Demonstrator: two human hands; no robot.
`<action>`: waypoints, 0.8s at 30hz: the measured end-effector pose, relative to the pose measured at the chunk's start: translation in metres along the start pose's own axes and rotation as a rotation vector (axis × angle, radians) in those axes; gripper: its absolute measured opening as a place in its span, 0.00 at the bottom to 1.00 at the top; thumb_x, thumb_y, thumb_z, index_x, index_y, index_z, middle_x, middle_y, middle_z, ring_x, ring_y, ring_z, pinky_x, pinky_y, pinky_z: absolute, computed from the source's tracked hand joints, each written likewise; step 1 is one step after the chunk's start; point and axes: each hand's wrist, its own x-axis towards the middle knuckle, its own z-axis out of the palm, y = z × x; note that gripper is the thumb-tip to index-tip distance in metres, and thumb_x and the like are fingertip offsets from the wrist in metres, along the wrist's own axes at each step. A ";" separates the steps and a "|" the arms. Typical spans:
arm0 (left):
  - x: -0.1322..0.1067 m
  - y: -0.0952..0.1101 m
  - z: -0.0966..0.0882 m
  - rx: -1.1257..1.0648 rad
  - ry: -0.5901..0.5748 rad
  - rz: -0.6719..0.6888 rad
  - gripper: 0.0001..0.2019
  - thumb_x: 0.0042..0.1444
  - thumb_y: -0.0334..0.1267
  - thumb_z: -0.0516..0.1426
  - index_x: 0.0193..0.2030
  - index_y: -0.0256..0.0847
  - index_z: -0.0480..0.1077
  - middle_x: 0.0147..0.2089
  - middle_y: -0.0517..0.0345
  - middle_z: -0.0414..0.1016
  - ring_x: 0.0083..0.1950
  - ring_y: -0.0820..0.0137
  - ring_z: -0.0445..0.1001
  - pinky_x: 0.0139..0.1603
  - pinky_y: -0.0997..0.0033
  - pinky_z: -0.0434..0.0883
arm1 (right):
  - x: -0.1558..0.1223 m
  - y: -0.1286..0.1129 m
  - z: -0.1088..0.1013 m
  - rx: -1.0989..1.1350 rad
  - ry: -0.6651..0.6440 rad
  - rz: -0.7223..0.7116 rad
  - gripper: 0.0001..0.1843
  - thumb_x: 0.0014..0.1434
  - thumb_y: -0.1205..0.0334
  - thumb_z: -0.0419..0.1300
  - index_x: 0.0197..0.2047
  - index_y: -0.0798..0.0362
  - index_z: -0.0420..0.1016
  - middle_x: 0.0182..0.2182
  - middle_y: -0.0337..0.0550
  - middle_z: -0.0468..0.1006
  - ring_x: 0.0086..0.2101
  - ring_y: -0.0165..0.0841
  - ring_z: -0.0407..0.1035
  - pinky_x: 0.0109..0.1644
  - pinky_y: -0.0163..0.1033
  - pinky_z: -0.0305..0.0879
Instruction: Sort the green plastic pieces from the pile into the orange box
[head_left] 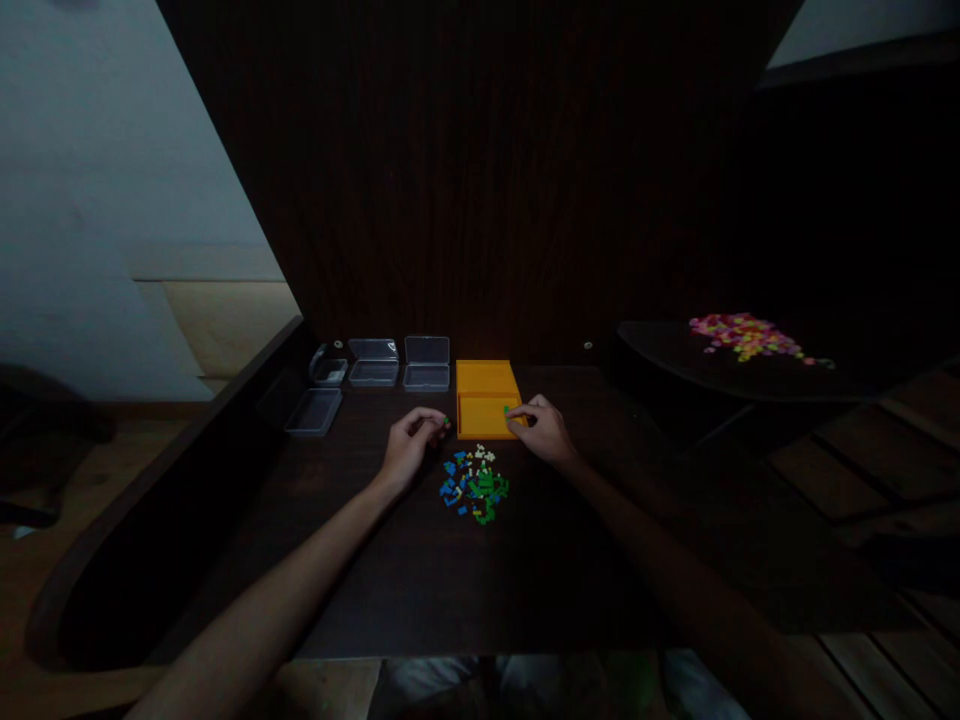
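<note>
A pinch of my left hand (417, 436) holds a small green toy brick (447, 420), just left of the yellow box (484, 378). My right hand (541, 430) reaches over the box's right edge, thumb and index finger closed on another small green brick (507, 411) above or inside the near compartment; whether it touches the floor of the box I cannot tell. The yellow box lies open, its lid part at the back. In front of it, between my forearms, lies a loose pile of small bricks (484, 486) in green, blue, white and yellow.
Clear plastic boxes with raised lids (427, 376) stand along the back, left of the yellow box. Another shallow clear tray (313, 412) lies nearer on the left. A dark panel (480, 180) rises behind the table. Colourful small pieces (750, 336) lie heaped on a dark surface at right.
</note>
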 end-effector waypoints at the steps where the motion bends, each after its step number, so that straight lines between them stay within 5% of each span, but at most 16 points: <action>1: 0.000 0.000 0.000 -0.016 -0.001 -0.011 0.09 0.43 0.41 0.62 0.28 0.38 0.74 0.27 0.58 0.76 0.27 0.73 0.69 0.27 0.76 0.63 | 0.000 0.000 -0.001 0.008 0.000 -0.004 0.06 0.47 0.65 0.65 0.30 0.50 0.83 0.27 0.38 0.65 0.28 0.31 0.64 0.33 0.36 0.62; 6: 0.000 0.000 0.002 -0.084 0.004 -0.047 0.10 0.42 0.41 0.64 0.29 0.38 0.74 0.28 0.58 0.75 0.28 0.74 0.69 0.27 0.77 0.63 | -0.001 -0.001 -0.006 0.057 0.101 -0.047 0.07 0.53 0.62 0.61 0.28 0.52 0.81 0.25 0.38 0.64 0.27 0.31 0.63 0.32 0.36 0.61; 11: -0.001 -0.002 0.006 -0.126 -0.030 -0.051 0.13 0.43 0.44 0.65 0.31 0.38 0.74 0.29 0.58 0.74 0.28 0.74 0.68 0.27 0.76 0.62 | -0.011 -0.023 -0.008 0.048 0.262 -0.282 0.09 0.58 0.62 0.58 0.31 0.52 0.80 0.24 0.40 0.65 0.29 0.34 0.63 0.35 0.40 0.63; 17: -0.010 -0.002 0.010 -0.013 -0.151 -0.013 0.15 0.47 0.48 0.65 0.34 0.38 0.75 0.24 0.63 0.68 0.26 0.75 0.63 0.27 0.76 0.60 | -0.030 -0.057 0.005 0.105 0.135 -0.428 0.10 0.60 0.61 0.58 0.40 0.51 0.80 0.28 0.43 0.69 0.32 0.36 0.65 0.38 0.42 0.66; 24: -0.012 0.005 0.012 0.049 -0.244 0.054 0.18 0.46 0.51 0.66 0.34 0.37 0.76 0.31 0.59 0.74 0.34 0.70 0.70 0.38 0.73 0.66 | -0.037 -0.064 0.013 0.155 0.034 -0.446 0.10 0.63 0.60 0.56 0.43 0.51 0.78 0.29 0.44 0.71 0.32 0.36 0.66 0.39 0.43 0.67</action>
